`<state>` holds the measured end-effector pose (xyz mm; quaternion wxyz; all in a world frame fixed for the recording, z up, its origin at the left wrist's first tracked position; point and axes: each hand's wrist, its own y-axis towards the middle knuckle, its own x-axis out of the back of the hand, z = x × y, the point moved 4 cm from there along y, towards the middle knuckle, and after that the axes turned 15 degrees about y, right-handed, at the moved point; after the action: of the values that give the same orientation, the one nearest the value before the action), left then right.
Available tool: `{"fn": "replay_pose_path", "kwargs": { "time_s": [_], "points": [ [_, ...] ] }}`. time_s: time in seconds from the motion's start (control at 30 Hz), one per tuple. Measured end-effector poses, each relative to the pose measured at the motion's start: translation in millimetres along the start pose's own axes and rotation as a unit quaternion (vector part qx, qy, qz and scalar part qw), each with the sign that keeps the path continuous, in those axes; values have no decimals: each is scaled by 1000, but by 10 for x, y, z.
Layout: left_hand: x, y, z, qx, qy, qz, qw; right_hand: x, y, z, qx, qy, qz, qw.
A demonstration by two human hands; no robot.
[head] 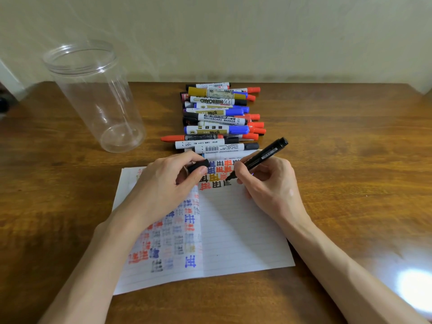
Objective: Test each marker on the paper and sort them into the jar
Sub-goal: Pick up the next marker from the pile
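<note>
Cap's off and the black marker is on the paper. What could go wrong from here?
1. The marker pile lies loosely stacked just behind the paper; the right hand, writing with the black marker, could nudge it and set markers rolling.
2. The left hand only pinches the cap; it might slip.
3. The tall, empty jar could tip when a marker drops in.

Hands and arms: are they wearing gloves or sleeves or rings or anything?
No. The left hand and the right hand are bare: no gloves, and no rings show on the fingers. The left forearm and the right forearm are bare too, with no sleeve, watch or bracelet in view.
</note>
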<state>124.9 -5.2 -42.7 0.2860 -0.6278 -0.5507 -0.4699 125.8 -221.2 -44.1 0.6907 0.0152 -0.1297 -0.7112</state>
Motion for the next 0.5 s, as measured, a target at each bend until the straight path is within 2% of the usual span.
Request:
{"fn": "replay_pose_path", "kwargs": {
  "time_s": [0.5],
  "points": [
    [-14,-2,-1,-4,0,-6,1000,19,1,-34,-14,10,-24,1000]
  ]
}}
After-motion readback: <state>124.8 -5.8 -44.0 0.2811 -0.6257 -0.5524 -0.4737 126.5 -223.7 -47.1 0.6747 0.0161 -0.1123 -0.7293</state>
